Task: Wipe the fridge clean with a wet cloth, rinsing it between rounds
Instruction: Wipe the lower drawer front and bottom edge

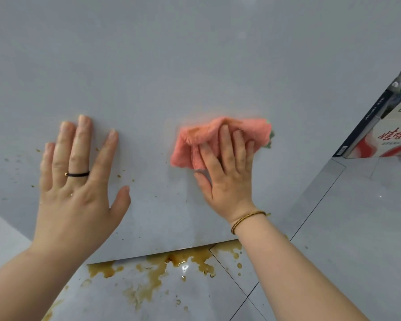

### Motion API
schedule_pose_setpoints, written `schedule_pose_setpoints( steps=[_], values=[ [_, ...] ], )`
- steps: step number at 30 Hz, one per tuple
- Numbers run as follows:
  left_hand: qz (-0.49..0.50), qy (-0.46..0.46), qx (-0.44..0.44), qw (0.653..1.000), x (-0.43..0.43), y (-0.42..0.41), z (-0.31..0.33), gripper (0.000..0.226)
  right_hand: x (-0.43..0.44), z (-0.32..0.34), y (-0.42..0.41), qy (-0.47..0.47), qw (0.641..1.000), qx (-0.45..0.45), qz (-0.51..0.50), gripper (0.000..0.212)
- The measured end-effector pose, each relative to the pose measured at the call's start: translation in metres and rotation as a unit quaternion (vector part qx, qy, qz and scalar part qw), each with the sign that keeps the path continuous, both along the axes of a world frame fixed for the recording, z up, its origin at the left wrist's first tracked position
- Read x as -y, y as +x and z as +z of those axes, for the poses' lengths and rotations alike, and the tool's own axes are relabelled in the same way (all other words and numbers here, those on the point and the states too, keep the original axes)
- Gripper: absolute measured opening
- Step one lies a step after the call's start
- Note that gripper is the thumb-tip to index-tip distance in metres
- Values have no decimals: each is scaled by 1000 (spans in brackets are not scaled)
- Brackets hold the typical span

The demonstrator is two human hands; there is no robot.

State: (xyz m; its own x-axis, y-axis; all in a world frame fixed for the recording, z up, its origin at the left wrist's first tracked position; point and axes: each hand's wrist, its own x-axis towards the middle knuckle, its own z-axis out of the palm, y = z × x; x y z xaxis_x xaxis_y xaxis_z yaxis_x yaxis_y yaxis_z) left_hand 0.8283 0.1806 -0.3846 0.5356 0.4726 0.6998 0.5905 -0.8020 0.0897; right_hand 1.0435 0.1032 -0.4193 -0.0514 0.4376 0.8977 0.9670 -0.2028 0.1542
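The grey fridge door (171, 66) fills most of the view, dotted with small brown and green specks near its lower left. My left hand (79, 177) lies flat against it with fingers spread and straight, a dark ring on one finger. My right hand (227, 172) presses a crumpled pink cloth (195, 144) onto the door at centre right, its straight fingers lying over the cloth. A bit of green shows at the cloth's right edge.
Brown liquid (171, 267) is pooled and splattered on the light floor tiles below the door's bottom edge. A printed cardboard box (380, 130) stands at the right beside the fridge, with bottles above it.
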Motion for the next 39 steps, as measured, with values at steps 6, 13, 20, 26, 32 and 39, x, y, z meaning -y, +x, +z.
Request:
schedule_pose_setpoints(
  steps=[6,13,20,26,32,39],
  values=[
    [-2,-15,-25,1000,2,-5,7,66,46,-106,18,-253,942,222,-3,76],
    [-4,-8,-15,1000,4,-7,9,65,69,-97,31,-507,791,342,18,63],
    [-3,-29,47,998,5,-17,5,63,31,-8,28,-60,990,125,9,53],
    [40,-102,163,981,-2,-45,11,72,-32,36,-49,60,996,-71,-6,63],
    [131,-247,253,926,-10,-81,12,88,-4,-66,-48,-228,939,256,21,66],
    [106,-437,283,847,-17,-103,19,78,-21,77,-25,-34,980,197,21,43]
  ],
)
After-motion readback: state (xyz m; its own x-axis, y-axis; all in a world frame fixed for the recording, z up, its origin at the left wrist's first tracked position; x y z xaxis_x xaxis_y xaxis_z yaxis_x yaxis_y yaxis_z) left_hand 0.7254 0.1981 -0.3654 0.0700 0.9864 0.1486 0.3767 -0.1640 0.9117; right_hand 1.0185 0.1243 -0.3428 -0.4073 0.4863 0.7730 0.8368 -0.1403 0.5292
